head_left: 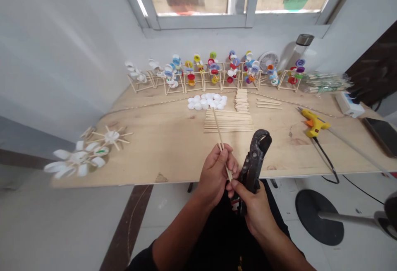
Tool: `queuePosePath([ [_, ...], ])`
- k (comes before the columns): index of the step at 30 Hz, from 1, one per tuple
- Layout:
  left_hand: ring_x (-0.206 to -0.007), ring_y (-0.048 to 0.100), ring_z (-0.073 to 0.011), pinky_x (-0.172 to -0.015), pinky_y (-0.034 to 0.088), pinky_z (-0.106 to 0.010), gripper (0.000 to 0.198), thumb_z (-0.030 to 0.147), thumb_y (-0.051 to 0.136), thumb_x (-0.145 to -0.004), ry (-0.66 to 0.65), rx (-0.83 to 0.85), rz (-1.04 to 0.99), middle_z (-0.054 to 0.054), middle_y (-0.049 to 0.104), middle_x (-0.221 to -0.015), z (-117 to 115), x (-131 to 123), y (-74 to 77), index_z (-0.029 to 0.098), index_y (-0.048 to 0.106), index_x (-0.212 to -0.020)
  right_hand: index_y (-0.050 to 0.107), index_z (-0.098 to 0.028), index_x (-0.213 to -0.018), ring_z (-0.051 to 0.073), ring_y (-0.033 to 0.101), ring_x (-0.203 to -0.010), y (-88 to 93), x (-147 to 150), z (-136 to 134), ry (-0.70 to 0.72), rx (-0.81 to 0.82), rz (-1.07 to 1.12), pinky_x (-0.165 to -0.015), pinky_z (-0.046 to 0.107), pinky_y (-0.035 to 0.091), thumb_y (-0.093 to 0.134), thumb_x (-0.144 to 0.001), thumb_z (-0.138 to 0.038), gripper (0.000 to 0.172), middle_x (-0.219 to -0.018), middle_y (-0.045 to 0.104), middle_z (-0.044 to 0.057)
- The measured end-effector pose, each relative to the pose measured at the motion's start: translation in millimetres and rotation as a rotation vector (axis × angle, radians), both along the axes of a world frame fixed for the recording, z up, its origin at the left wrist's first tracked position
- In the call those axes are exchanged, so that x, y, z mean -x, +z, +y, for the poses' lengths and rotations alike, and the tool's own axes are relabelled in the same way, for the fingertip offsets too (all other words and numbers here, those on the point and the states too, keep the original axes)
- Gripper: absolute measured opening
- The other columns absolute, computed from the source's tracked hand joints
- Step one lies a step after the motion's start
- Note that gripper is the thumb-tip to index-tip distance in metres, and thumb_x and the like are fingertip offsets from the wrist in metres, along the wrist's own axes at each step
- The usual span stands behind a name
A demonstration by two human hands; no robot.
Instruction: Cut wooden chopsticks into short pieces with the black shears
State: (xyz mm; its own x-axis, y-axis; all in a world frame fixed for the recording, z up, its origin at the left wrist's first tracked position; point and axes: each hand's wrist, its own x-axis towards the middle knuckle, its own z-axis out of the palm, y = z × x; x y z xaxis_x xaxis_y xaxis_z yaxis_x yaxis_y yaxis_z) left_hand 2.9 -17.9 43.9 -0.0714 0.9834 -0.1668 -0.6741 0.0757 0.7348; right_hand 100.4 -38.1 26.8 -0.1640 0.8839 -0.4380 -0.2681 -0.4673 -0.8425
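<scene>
My left hand (217, 171) is closed on thin wooden sticks (218, 130), which point up and away over the table's front edge. My right hand (254, 200) grips a black pipe cutter (254, 159) with its curved jaw upward, and its thumb and finger touch the lower end of the sticks. Beyond my hands lie a row of long sticks (229, 121), a stack of short sticks (242, 100) and a cluster of white bottle caps (206, 101).
A yellow glue gun (314, 123) with a cable lies at the right, near a phone (381, 135) and a power strip (350, 104). Bottle-cap wheels on stick frames (214, 74) line the back. White cap-and-stick wheels (80, 158) sit at the left edge.
</scene>
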Motion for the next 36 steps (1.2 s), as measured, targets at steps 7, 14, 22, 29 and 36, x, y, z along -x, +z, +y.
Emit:
queuePosePath([
  [7, -0.05, 0.042, -0.0076, -0.048, 0.034, -0.02, 0.022, 0.036, 0.055, -0.079, -0.113, -0.012, 0.633, 0.003, 0.051, -0.06, 3, 27, 6.3, 0.015, 0.058, -0.08, 0.058, -0.015, -0.08, 0.011, 0.053, -0.048, -6.1, -2, 0, -0.058, -0.027, -0.002, -0.039, 0.02, 0.04, 0.073, -0.064, -0.034, 0.029, -0.06, 0.062, 0.0],
  [14, -0.046, 0.051, -0.0101, -0.051, 0.04, -0.023, 0.028, 0.038, 0.056, -0.078, -0.197, 0.09, 0.517, 0.004, 0.053, -0.051, 0, 31, 10.1, 0.013, 0.06, -0.089, 0.058, -0.015, -0.08, 0.012, 0.053, -0.046, -6.8, -1, 0, -0.082, -0.035, 0.002, -0.039, 0.021, 0.039, 0.073, -0.064, -0.035, 0.029, -0.059, 0.06, 0.0],
  [22, -0.049, 0.054, -0.011, -0.056, 0.044, -0.025, 0.029, 0.036, 0.061, -0.076, -0.032, 0.121, 0.493, 0.001, 0.059, -0.052, -4, 19, 2.0, 0.011, 0.066, -0.091, 0.058, -0.015, -0.079, 0.013, 0.054, -0.05, -6.6, -3, 0, -0.116, -0.046, -0.016, -0.045, 0.024, 0.043, 0.073, -0.063, -0.035, 0.03, -0.058, 0.06, 0.0],
  [29, -0.043, 0.05, -0.0096, -0.047, 0.04, -0.022, 0.032, 0.041, 0.06, -0.074, -0.039, 0.133, 0.533, 0.001, 0.058, -0.053, -3, 15, 1.5, 0.011, 0.067, -0.085, 0.057, -0.016, -0.08, 0.011, 0.053, -0.047, -13.3, -3, -3, -0.093, -0.03, -0.021, -0.041, 0.021, 0.039, 0.072, -0.066, -0.036, 0.029, -0.057, 0.059, -0.001],
  [36, -0.044, 0.051, -0.01, -0.046, 0.041, -0.023, 0.034, 0.043, 0.061, -0.073, -0.071, 0.12, 0.556, -0.001, 0.06, -0.058, -3, 16, -0.5, 0.011, 0.065, -0.085, 0.058, -0.015, -0.08, 0.012, 0.054, -0.049, -21.8, -3, -3, -0.111, -0.068, -0.008, -0.048, 0.024, 0.043, 0.072, -0.066, -0.034, 0.028, -0.057, 0.059, -0.001],
])
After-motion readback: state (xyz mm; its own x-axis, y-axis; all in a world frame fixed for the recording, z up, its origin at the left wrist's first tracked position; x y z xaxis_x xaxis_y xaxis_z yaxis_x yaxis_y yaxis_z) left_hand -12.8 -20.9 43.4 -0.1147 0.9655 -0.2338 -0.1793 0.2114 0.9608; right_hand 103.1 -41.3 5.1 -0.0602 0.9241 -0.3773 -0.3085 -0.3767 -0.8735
